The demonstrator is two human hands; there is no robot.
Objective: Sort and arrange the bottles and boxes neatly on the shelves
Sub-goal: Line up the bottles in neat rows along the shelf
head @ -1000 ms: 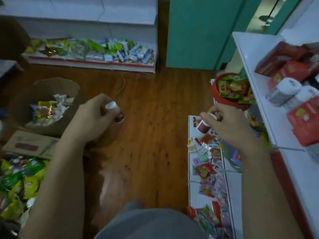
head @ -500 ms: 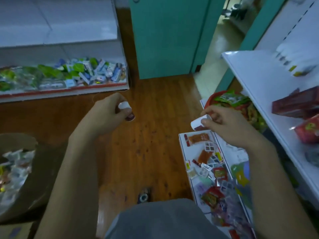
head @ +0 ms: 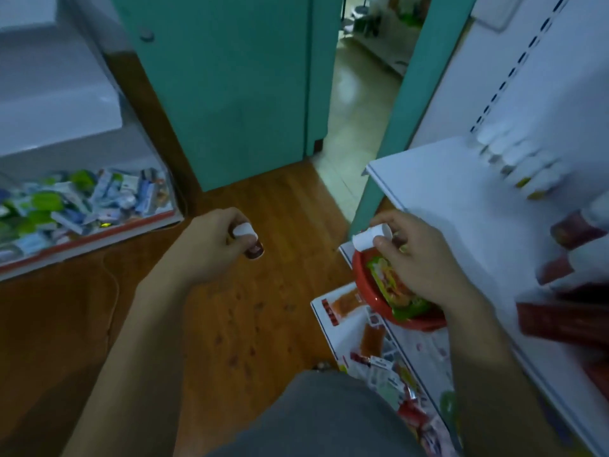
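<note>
My left hand (head: 211, 245) grips a small brown bottle with a white cap (head: 247, 240) over the wooden floor. A second small white-capped bottle (head: 370, 237) is pinched in my right hand (head: 418, 258), just off the front left corner of the white shelf (head: 438, 192) on the right. At the back of that shelf stands a blurred row of white-capped bottles (head: 517, 163). Dark red boxes (head: 560, 321) lie further along the shelf at the right edge.
A red bowl of snack packets (head: 389, 301) sits below my right hand on the lower white shelf (head: 333, 328) strewn with small sachets. A low shelf (head: 85, 206) at the left holds a heap of small boxes. A teal door (head: 230, 87) and open doorway lie ahead.
My view has swung up and to the right, toward the white shelf. Both hands kept their bottles and rose with it; the cardboard box of packets at the left has left the view.
</note>
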